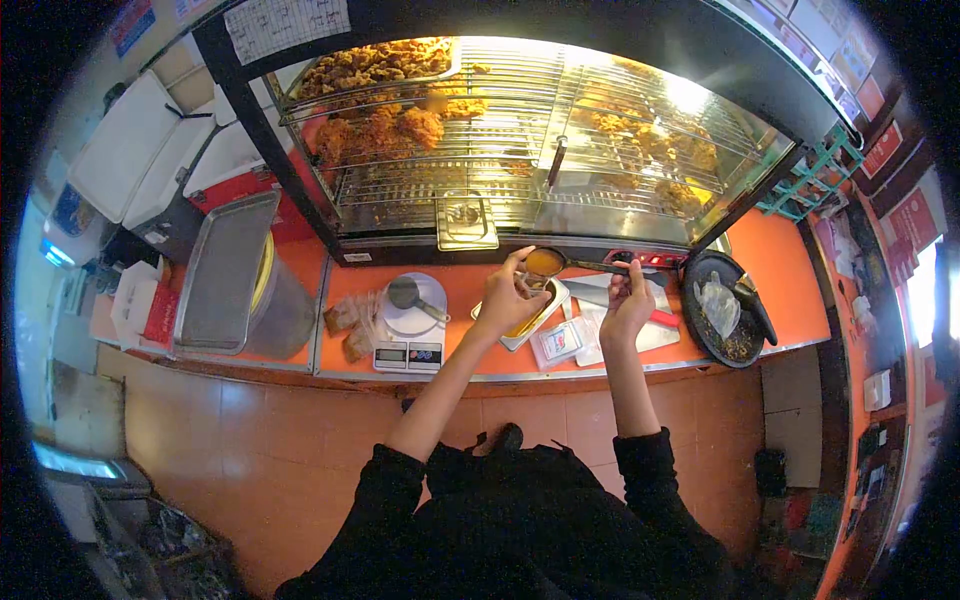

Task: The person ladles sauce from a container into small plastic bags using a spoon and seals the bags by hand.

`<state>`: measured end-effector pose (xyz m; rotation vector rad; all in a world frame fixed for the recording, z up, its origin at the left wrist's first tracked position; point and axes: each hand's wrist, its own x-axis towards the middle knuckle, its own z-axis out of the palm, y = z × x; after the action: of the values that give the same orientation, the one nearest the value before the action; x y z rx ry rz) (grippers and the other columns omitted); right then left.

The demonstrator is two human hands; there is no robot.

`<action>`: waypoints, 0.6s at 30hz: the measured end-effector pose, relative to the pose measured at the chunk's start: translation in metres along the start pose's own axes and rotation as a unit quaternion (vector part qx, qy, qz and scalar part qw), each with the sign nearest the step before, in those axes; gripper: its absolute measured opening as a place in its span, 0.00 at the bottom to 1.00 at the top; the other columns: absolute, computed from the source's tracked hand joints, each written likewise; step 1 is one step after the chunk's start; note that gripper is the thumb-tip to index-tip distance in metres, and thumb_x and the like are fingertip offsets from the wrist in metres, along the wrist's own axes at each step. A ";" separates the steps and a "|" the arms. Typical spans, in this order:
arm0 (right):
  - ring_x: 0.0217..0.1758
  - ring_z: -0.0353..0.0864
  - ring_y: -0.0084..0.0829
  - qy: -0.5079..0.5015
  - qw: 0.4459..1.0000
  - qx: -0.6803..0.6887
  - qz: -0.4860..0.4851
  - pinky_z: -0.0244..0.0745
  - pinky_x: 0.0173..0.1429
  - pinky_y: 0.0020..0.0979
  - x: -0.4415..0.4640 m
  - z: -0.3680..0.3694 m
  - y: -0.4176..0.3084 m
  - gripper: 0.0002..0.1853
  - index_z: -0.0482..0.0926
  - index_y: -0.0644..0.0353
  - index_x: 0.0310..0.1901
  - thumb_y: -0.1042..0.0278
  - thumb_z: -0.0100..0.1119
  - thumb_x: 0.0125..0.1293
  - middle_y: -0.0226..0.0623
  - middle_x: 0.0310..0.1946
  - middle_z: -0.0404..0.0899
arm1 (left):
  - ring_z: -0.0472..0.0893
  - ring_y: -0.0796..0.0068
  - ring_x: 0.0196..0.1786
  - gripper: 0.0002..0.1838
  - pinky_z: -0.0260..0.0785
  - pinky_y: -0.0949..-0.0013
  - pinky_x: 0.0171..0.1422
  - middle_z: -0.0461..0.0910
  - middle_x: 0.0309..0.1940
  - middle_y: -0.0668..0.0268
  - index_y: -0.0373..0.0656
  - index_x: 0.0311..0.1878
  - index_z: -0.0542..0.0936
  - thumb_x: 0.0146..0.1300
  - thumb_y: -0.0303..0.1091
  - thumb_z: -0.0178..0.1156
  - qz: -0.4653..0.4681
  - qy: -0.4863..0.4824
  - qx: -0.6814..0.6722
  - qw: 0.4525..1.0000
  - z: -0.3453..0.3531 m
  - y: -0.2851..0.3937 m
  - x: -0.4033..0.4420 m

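My right hand (627, 303) pinches the dark handle of a ladle (546, 262), whose bowl holds orange-brown sauce. Close against that bowl, my left hand (508, 302) curls its fingers around what looks like a small clear cup (535, 286), partly hidden by the ladle and fingers. Under both hands stands a rectangular metal container (515, 343) with yellowish contents. A labelled clear packet (560, 343) lies in front of it. To the right, a knife with a red handle (663, 318) rests on a white board (650, 340).
A glass display case (560, 235) with fried chicken (385, 132) stands behind. On the orange counter are a digital scale (408, 356) bearing a dark scoop (404, 292), and a black round pan (735, 353) with a plastic bag. A grey tray (225, 270) leans at left.
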<state>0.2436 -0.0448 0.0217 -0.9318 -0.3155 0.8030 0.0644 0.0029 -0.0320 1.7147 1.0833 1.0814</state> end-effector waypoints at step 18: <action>0.20 0.63 0.15 -0.037 0.986 -0.102 -0.129 0.56 0.27 0.21 -0.007 0.016 -0.015 0.17 0.82 0.63 0.32 0.56 0.56 0.71 0.27 0.18 0.73 | 0.81 0.73 0.30 0.43 0.76 0.69 0.35 0.79 0.40 0.60 0.47 0.66 0.70 0.42 0.35 0.76 0.013 0.031 -0.043 0.998 0.003 -0.006 -0.001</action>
<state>0.2366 -0.0453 0.0438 -1.0279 -0.5804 0.5744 0.0652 0.0027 -0.0382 1.6408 1.0390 1.1879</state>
